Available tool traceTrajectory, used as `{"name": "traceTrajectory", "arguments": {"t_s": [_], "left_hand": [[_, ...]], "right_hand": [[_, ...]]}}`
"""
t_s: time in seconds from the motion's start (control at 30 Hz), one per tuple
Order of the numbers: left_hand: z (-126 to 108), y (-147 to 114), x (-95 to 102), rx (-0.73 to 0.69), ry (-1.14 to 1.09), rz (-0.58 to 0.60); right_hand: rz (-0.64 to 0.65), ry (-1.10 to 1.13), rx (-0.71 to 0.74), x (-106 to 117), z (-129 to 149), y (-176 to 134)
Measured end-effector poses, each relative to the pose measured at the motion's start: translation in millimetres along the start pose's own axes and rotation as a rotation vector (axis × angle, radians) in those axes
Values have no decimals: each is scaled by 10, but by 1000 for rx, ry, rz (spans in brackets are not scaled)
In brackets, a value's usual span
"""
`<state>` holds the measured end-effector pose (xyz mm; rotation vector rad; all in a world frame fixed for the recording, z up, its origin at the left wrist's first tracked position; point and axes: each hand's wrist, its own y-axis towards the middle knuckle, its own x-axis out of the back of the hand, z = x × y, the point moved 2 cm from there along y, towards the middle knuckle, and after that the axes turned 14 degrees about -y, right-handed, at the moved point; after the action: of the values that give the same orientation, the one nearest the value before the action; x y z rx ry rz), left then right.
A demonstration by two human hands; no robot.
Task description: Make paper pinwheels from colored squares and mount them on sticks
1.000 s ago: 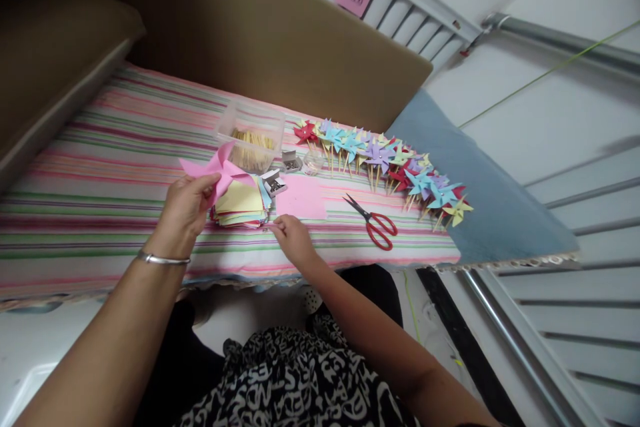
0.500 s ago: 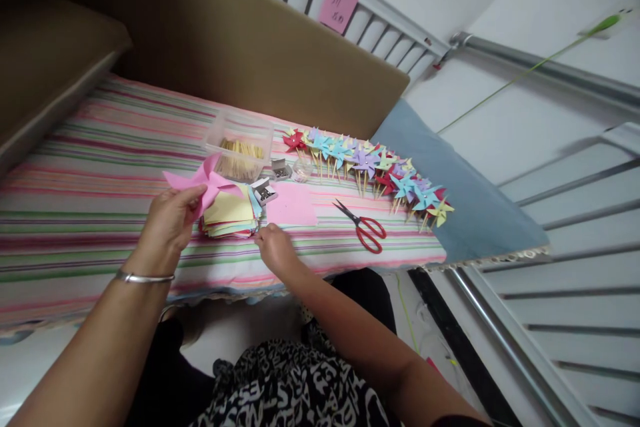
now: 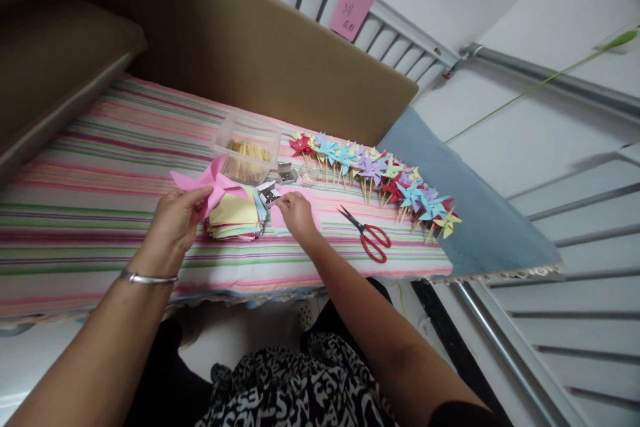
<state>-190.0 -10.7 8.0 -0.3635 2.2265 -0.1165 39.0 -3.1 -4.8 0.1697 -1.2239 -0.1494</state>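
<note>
My left hand (image 3: 175, 220) pinches a folded pink paper pinwheel (image 3: 216, 181), held up just above a stack of coloured paper squares (image 3: 233, 215). Beside the stack, my right hand (image 3: 299, 215) is at the edge of a small open box of tiny metal pieces (image 3: 269, 194), thumb and fingers pressed together. Whether anything is between those fingertips is too small to make out. A pink paper sheet (image 3: 313, 203) lies partly hidden under my right hand. Scissors with red handles (image 3: 374, 241) rest to the right, blades apart.
Behind the stack stands a clear plastic tub (image 3: 220, 137) of wooden sticks (image 3: 245, 161). A second small box (image 3: 287, 172) and a round clear container (image 3: 308, 175) are near it. Finished pinwheels on sticks (image 3: 371, 167) line the back right. A brown board (image 3: 260, 47) rises behind the striped cloth (image 3: 90, 213).
My right hand has moved up and right, from the stack's front corner to the small box of metal pieces. My left hand still holds the pinwheel. The view has shifted slightly.
</note>
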Motion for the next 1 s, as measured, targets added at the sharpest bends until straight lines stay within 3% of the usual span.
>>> {"name": "traceTrajectory", "arguments": {"t_s": [0.13, 0.23, 0.6, 1.0], "left_hand": [[9, 6, 4, 5, 6, -7], [9, 5, -11, 16, -5, -8], [24, -13, -42, 26, -21, -4], [106, 2, -26, 41, 50, 25]], "right_hand": [[-5, 52, -47, -77, -33, 334], [9, 86, -80, -174, -87, 398], [125, 14, -38, -71, -381, 23], [171, -17, -31, -22, -497, 65]]}}
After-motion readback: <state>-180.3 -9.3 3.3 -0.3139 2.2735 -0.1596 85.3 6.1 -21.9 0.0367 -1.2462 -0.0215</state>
